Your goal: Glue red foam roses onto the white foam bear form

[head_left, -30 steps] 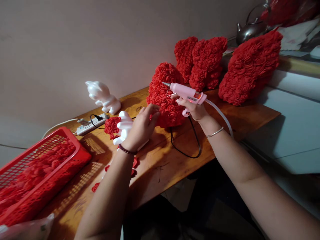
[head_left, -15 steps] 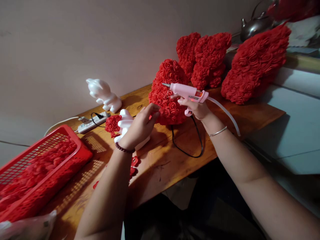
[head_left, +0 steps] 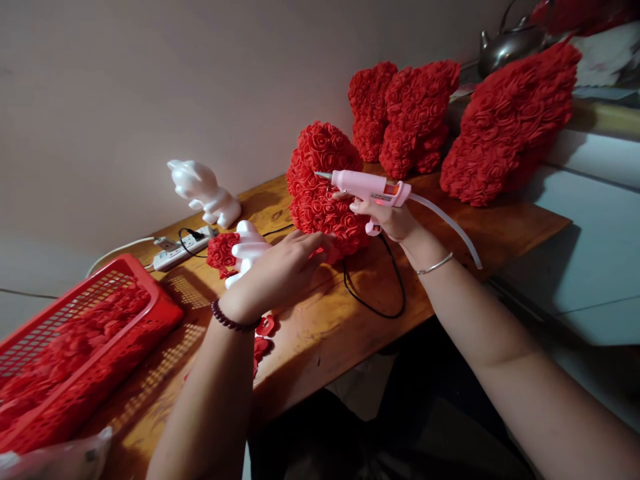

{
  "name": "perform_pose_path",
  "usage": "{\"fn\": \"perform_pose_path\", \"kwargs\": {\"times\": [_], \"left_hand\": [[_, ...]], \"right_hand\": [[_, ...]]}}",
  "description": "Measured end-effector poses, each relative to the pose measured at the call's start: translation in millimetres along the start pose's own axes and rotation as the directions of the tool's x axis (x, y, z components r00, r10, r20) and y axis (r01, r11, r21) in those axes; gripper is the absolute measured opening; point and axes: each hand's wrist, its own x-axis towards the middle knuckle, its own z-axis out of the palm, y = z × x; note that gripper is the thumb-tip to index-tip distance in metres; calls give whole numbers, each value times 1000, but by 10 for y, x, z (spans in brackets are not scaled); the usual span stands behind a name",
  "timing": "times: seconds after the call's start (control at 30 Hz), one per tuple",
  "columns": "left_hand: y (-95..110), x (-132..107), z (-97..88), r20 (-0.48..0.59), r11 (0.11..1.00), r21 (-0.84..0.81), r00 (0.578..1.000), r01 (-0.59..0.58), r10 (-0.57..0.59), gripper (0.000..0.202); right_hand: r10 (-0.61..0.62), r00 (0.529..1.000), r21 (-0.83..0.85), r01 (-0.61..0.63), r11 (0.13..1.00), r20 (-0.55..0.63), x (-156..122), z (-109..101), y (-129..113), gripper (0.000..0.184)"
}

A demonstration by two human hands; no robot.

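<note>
My right hand grips a pink glue gun with its nozzle pointing left, over a rose-covered red figure on the wooden table. A white glue stick trails from the gun's back. My left hand reaches low toward the figure's base, fingers stretched forward and touching its lower roses; I cannot see anything held in it. Under that hand lies a white foam form partly covered with red roses.
A red basket of foam roses sits at the left. A bare white foam figure and a power strip lie by the wall. Three finished rose figures stand at the back right. Loose roses and a black cord lie on the table.
My left hand has dropped from the figure's side to its base and flattened out. The glue gun has shifted slightly left. The view has moved a little.
</note>
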Motion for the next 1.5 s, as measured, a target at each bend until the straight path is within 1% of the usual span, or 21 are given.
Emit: {"fn": "perform_pose_path", "kwargs": {"times": [0.07, 0.1, 0.17, 0.27, 0.33, 0.43, 0.5, 0.6, 0.73, 0.9, 1.03, 1.2, 1.37, 1.5], "left_hand": [[14, -7, -13, 1, 1000, 10, 1000, 3, -3, 21], [14, -7, -19, -17, 1000, 4, 1000, 19, -19, 21], [0, 2, -23, -90, 997, -12, 993, 80, -80, 21], [-38, 37, 10, -224, 979, -39, 953, 198, -202, 18], [-64, 68, 61, -277, 963, -60, 922, 264, -270, 14], [-88, 115, 152, -313, 935, -99, 881, 342, -355, 11], [-94, 142, 199, -320, 922, -129, 865, 365, -387, 10], [-92, 172, 238, -344, 924, -156, 857, 350, -383, 10], [-74, 195, 259, -375, 929, -156, 850, 335, -369, 10], [-63, 211, 292, -397, 930, -145, 842, 337, -366, 10], [-75, 217, 337, -427, 935, -132, 833, 328, -352, 11], [-104, 233, 409, -483, 936, -103, 806, 336, -343, 13], [-160, 254, 488, -522, 918, -92, 767, 385, -373, 12], [-180, 260, 538, -556, 920, -36, 757, 391, -344, 13]], "right_hand": [[33, 999, -12, -32, 999, 25, -17, 5, -21, 38], [46, 998, -19, -45, 999, 37, -26, 7, -32, 40], [51, 997, -32, -49, 998, 49, -41, 9, -53, 41], [39, 998, -48, -36, 998, 47, -53, 10, -75, 37], [48, 998, -63, -45, 997, 38, -55, 9, -79, 32], [42, 999, -67, -40, 997, 28, -46, 3, -56, 30], [29, 999, -59, -28, 998, 31, -36, -4, -25, 31], [37, 999, -58, -36, 998, 9, -24, -10, 16, 32], [19, 1000, -51, -20, 999, -17, -20, 1, 19, 27], [16, 1000, -24, -16, 1000, 22, -18, 16, -4, 24], [12, 999, -54, -9, 998, 38, -22, 16, -37, 25], [32, 998, -52, -29, 998, 57, -30, 23, -111, 34], [19, 998, -54, -16, 998, 58, -27, 35, -143, 31], [38, 998, -55, -36, 998, 54, -30, 42, -150, 33]]}}
